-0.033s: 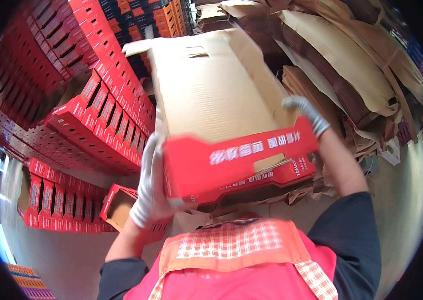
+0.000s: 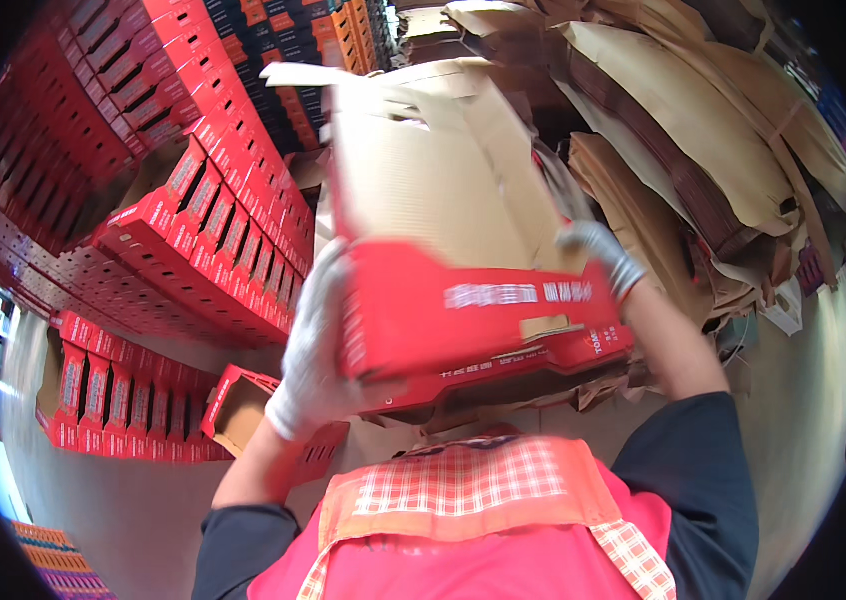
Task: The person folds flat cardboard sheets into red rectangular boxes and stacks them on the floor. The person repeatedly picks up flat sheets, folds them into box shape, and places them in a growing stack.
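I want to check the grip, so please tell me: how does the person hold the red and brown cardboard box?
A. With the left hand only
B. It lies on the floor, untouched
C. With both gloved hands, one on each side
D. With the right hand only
C: the left hand grips the left side of the cardboard box, and the right hand grips its right edge; both wear light gloves.

Your carton (image 2: pixel 463 300) is red outside with white print and plain brown inside. Your left hand (image 2: pixel 315 345) and right hand (image 2: pixel 598 255) wear white-grey knit gloves. Your apron (image 2: pixel 483 520) is red with an orange-and-white checked bib. The stacked boxes (image 2: pixel 213 230) are red; the flattened cardboard (image 2: pixel 683 130) is brown.
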`<action>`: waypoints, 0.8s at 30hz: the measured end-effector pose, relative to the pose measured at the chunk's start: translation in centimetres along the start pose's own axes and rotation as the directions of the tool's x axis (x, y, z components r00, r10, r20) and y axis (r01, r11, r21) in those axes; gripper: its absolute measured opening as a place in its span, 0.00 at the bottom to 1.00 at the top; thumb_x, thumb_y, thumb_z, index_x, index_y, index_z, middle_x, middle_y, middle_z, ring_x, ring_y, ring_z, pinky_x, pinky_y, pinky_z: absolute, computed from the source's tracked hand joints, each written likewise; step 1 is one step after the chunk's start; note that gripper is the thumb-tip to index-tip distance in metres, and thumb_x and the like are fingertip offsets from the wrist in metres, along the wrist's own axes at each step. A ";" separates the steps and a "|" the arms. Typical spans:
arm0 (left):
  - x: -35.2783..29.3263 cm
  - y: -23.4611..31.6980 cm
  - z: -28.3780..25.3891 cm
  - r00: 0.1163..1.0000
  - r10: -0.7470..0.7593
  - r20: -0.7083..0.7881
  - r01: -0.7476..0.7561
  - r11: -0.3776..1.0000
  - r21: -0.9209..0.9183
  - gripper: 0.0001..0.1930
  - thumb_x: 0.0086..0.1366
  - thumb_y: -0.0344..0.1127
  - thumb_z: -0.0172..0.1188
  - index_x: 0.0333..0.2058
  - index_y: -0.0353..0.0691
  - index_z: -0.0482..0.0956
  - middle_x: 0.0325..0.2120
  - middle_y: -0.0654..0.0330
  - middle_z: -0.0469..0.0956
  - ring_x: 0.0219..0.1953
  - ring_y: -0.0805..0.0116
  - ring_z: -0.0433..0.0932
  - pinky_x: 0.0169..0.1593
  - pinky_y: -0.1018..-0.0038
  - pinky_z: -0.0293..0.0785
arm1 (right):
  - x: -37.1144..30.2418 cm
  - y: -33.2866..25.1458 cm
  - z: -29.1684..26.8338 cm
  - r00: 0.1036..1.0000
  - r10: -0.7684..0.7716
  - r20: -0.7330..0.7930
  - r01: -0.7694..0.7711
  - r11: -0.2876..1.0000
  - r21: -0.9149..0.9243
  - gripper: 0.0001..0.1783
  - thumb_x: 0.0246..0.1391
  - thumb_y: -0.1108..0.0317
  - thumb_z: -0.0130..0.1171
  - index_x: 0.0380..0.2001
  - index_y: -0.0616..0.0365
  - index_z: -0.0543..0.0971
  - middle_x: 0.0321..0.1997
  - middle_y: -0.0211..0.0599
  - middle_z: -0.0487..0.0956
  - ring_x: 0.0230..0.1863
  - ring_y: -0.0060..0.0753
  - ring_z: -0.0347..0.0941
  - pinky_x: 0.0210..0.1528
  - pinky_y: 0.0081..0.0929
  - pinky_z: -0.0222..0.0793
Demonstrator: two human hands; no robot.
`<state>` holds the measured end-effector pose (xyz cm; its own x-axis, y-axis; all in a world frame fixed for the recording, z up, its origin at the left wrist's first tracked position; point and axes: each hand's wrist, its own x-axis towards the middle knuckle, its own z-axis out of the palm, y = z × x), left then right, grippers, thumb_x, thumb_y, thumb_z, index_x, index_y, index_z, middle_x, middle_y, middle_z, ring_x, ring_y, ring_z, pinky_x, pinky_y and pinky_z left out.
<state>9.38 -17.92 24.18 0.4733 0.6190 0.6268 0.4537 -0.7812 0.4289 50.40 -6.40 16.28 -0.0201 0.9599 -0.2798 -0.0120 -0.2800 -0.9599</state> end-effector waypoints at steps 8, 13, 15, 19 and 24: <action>12.6 5.4 9.8 0.938 0.329 0.108 -0.336 0.940 0.056 0.48 0.42 0.49 0.75 0.61 0.35 0.66 0.61 0.43 0.65 0.57 0.43 0.70 0.60 0.54 0.67 | -2.7 -2.8 -0.8 0.848 -0.511 -0.138 0.524 0.848 0.078 0.14 0.65 0.64 0.52 0.50 0.58 0.76 0.39 0.33 0.80 0.40 0.26 0.76 0.49 0.27 0.74; 12.9 5.0 13.2 0.911 0.288 -0.296 -0.334 0.936 -0.115 0.56 0.40 0.50 0.77 0.66 0.37 0.59 0.65 0.38 0.59 0.54 0.40 0.73 0.59 0.54 0.68 | -9.8 -11.6 2.8 0.532 -0.845 -0.053 0.846 0.533 0.012 0.18 0.62 0.63 0.55 0.51 0.62 0.76 0.42 0.32 0.79 0.45 0.29 0.75 0.53 0.30 0.70; 12.6 4.8 14.2 0.869 0.286 -0.404 -0.382 0.907 -0.179 0.66 0.38 0.51 0.79 0.71 0.39 0.46 0.69 0.32 0.47 0.62 0.35 0.65 0.62 0.52 0.64 | -11.6 -13.0 5.1 0.628 -0.752 0.199 0.678 0.403 -0.615 0.18 0.57 0.64 0.64 0.46 0.62 0.76 0.30 0.32 0.78 0.33 0.23 0.74 0.41 0.23 0.72; 11.1 5.2 16.0 0.876 0.058 -0.480 -0.187 0.956 -0.226 0.80 0.34 0.54 0.82 0.71 0.41 0.25 0.70 0.32 0.34 0.69 0.37 0.52 0.69 0.57 0.54 | -12.3 -15.2 8.0 0.825 -0.474 0.309 0.511 0.392 -0.765 0.20 0.44 0.57 0.71 0.30 0.60 0.74 0.25 0.34 0.74 0.29 0.25 0.71 0.33 0.25 0.69; 9.9 5.7 17.2 0.959 -0.278 -0.048 0.169 0.704 -0.690 0.69 0.41 0.66 0.74 0.69 0.35 0.40 0.67 0.38 0.46 0.69 0.41 0.49 0.70 0.55 0.47 | -9.4 -16.7 10.0 0.888 -0.305 0.345 0.455 0.469 -0.757 0.08 0.45 0.68 0.60 0.22 0.58 0.72 0.20 0.39 0.73 0.24 0.39 0.72 0.30 0.36 0.68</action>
<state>29.65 -14.81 21.59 0.2914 0.8070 0.5136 -0.1215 -0.5013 0.8567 40.75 -10.89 35.13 -0.3587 0.9321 0.0500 0.7423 0.3173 -0.5902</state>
